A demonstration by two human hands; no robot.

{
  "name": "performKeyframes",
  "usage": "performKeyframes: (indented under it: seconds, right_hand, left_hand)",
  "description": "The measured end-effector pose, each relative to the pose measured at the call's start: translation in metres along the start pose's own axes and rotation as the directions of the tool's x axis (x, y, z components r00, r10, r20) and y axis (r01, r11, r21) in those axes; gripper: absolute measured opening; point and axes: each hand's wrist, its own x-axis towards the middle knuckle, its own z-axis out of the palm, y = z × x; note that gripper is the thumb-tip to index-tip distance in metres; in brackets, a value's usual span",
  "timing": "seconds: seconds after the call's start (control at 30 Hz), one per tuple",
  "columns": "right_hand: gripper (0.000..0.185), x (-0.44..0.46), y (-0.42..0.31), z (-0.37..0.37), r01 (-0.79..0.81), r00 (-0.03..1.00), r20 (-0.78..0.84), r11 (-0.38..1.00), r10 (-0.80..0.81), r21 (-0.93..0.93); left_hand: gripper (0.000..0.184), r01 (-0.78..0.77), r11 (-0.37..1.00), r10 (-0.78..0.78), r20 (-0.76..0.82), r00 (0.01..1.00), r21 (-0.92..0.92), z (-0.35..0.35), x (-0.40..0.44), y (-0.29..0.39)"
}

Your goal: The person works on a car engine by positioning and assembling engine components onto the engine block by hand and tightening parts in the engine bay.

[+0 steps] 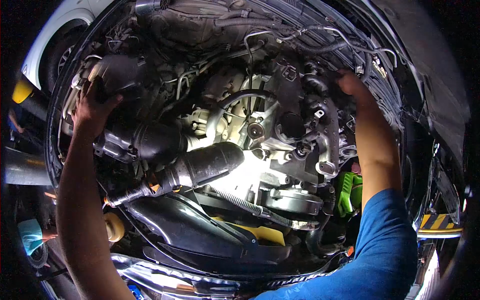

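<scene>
An engine bay lies before me, with the engine (pixel 286 92) in its middle. My left hand (pixel 94 107) rests with fingers spread against a rounded dark plastic housing (pixel 120 70) at the upper left. Below that hand, a black air duct (pixel 150 141) leads toward the engine. My right hand (pixel 351 84) reaches in among dark hoses and pipes on the engine's far right side. Its fingertips are hidden in shadow there, so what they touch cannot be made out. A metal pipe (pixel 327 135) with ports runs along the engine near my right forearm.
A second black duct (pixel 205 164) crosses the front of the bay above a ribbed hose (pixel 240 201). A bright green object (pixel 348 192) sits beside my right arm. Another person's turquoise sleeve (pixel 31 236) shows at lower left. A striped yellow-black bar (pixel 440 226) stands at right.
</scene>
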Motion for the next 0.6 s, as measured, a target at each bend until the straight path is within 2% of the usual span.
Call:
performKeyframes:
  seconds: [0.1,0.17,0.23,0.3,0.37,0.47,0.5,0.6]
  right_hand:
    - [0.039,0.01,-0.004,-0.017,-0.205,0.978,0.025,0.92,0.208,0.333]
    - [0.041,0.013,-0.038,-0.066,-0.378,0.912,0.084,0.741,0.402,0.555]
    - [0.041,0.004,-0.07,-0.106,-0.319,0.939,0.079,0.765,0.335,0.56]
    - [0.041,0.002,-0.073,-0.105,-0.303,0.932,0.025,0.741,0.36,0.599]
    - [0.039,0.015,-0.07,-0.078,-0.314,0.877,-0.066,0.673,0.475,0.67]
    - [0.042,0.025,-0.066,-0.076,-0.199,0.979,0.039,0.879,0.202,0.434]
    - [0.042,0.028,-0.07,-0.083,-0.247,0.967,0.063,0.837,0.249,0.488]
    - [0.044,0.037,-0.089,-0.113,-0.382,0.909,0.128,0.674,0.396,0.632]
  left_hand:
    - [0.091,0.007,0.999,-0.007,-0.006,1.0,-0.042,-0.002,-0.003,0.0]
    - [0.092,-0.003,0.996,0.002,-0.006,1.0,-0.09,-0.012,-0.008,0.005]
    - [0.093,-0.01,0.992,0.011,0.005,1.0,-0.123,-0.015,-0.009,0.01]
    - [0.094,-0.005,0.99,0.007,0.015,1.0,-0.139,-0.013,-0.006,0.007]
    - [0.094,0.0,0.995,-0.001,-0.006,1.0,-0.102,-0.004,-0.001,0.0]
    - [0.093,0.048,0.998,-0.048,0.017,0.999,-0.051,-0.014,-0.006,0.013]
    - [0.093,0.07,0.997,-0.069,0.031,0.997,-0.03,-0.018,-0.007,0.017]
    - [0.092,-0.053,0.984,0.051,-0.017,0.999,-0.171,0.011,0.008,-0.012]
